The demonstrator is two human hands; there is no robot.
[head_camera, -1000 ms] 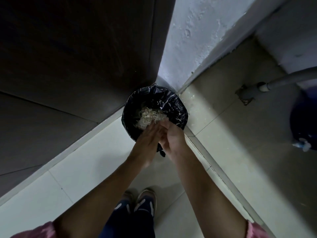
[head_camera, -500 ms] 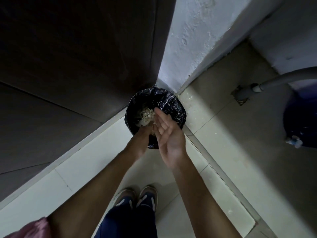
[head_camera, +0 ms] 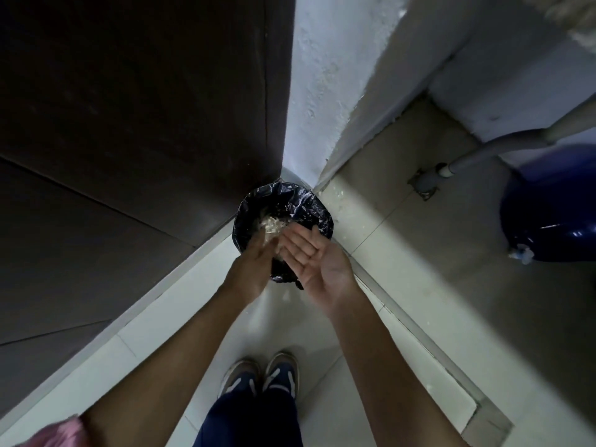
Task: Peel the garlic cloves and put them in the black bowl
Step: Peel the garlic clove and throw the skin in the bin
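Left hand [head_camera: 254, 266] and right hand [head_camera: 316, 262] are hovering open and empty over the lined bin [head_camera: 309, 204] in the floor's corner, skins [head_camera: 272, 224] lying inside. Brushing palms low over its mouth seems best. Cloves and black bowl aren't showing.

Down on the floor [head_camera: 193, 333], the bin [head_camera: 309, 209] sits tucked into the corner, with a panel [head_camera: 145, 108] to its left and behind it and the wall [head_camera: 322, 75] behind and to its right. Peelings [head_camera: 272, 224] lie inside the bin. Both hands hang over its near rim, the left hand [head_camera: 254, 262] on the left and the right hand [head_camera: 316, 256] just beside it. Nearer the person, two shoes [head_camera: 261, 372] stand side by side. Off right, well apart from the bin, a pipe [head_camera: 483, 150] meets the floor, and a round container [head_camera: 548, 221] stands just right of that spot, at the frame's edge.
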